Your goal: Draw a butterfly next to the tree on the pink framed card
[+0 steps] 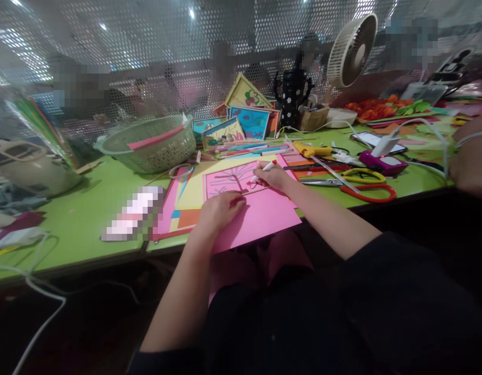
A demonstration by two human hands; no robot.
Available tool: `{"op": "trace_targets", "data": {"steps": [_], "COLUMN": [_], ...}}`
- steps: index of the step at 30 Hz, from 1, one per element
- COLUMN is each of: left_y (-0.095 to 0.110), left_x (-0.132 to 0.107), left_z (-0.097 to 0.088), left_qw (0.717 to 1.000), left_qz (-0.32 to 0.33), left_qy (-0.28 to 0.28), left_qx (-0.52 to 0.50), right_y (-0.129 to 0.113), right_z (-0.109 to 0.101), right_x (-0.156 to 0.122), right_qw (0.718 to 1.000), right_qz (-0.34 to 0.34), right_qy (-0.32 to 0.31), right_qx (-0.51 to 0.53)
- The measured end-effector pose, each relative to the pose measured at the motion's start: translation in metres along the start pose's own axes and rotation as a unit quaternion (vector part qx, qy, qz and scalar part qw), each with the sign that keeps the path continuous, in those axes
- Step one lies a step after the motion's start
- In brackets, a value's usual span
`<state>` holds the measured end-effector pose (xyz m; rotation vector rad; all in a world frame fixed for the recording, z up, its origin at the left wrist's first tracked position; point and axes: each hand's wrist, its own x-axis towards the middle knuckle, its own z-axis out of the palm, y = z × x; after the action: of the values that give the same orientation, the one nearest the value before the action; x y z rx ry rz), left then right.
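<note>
My right hand [275, 178] is closed around a marker [269, 166] with a white barrel and a red end. Its tip is down on a small pink picture panel [221, 182], where a dark red tree trunk and thin dark branches are drawn. Over the panel's lower left edge lies my left hand [221, 209], thumb apart from the fingers, touching the panel and the paper. Under both is a bright pink sheet [260, 221], stacked on yellow, orange and blue sheets [188, 219].
Left stands a green basket [155, 151]; several framed pictures [249, 122] lean behind. Markers [260, 148] lie beyond the panel. To the right are a yellow glue gun [311, 150], scissors [369, 192], a purple charger block [383, 162], a phone [377, 140] and a fan [352, 52].
</note>
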<state>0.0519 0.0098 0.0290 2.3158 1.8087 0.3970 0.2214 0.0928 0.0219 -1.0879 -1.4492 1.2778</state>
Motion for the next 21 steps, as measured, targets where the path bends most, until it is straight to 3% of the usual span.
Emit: {"op": "trace_targets", "data": {"steps": [21], "left_y": [-0.0013], "left_x": [0.0], "left_z": [-0.0005], "left_qw": [1.0], "left_qz": [0.005], "left_qy": [-0.001], "left_qx": [-0.004], "right_y": [-0.0009], "right_z": [-0.0014], "right_x": [-0.0023], "right_qw": [1.0], "right_qz": [0.005], "right_qy": [-0.004], "right_qx": [-0.016]}}
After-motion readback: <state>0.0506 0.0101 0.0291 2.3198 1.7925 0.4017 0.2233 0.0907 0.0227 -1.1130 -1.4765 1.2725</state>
